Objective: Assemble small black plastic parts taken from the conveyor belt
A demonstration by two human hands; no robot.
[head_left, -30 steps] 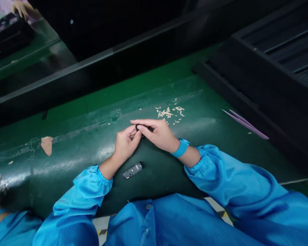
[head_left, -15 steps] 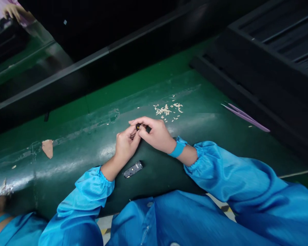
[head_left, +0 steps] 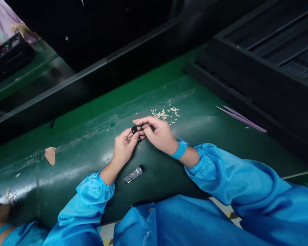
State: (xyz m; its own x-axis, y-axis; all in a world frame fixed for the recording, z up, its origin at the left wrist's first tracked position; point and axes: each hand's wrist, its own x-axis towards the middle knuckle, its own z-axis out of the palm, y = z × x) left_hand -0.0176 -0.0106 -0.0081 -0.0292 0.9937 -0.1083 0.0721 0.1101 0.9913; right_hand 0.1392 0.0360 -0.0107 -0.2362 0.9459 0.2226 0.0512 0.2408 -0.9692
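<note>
My left hand [head_left: 123, 147] and my right hand [head_left: 159, 134] meet over a dark green belt [head_left: 207, 136]. Together their fingertips pinch a small black part [head_left: 135, 130] with a yellow spot on it. The left fingers are curled round it from below; the right thumb and forefinger close on it from the right. A blue band [head_left: 180, 149] circles my right wrist. A small grey circuit board [head_left: 133, 174] lies flat on the belt just below my left wrist, touched by neither hand.
A scatter of pale bits [head_left: 165, 113] lies beyond my hands. Purple tweezers [head_left: 241, 118] rest at the right, beside black trays [head_left: 267, 65]. A torn tan patch [head_left: 50, 155] marks the belt at left. Another person's hand [head_left: 23, 30] works far left.
The small black part has turned so its yellow spot shows more clearly, now slightly left of where it was. My hands have stayed together; the view has shifted a little.
</note>
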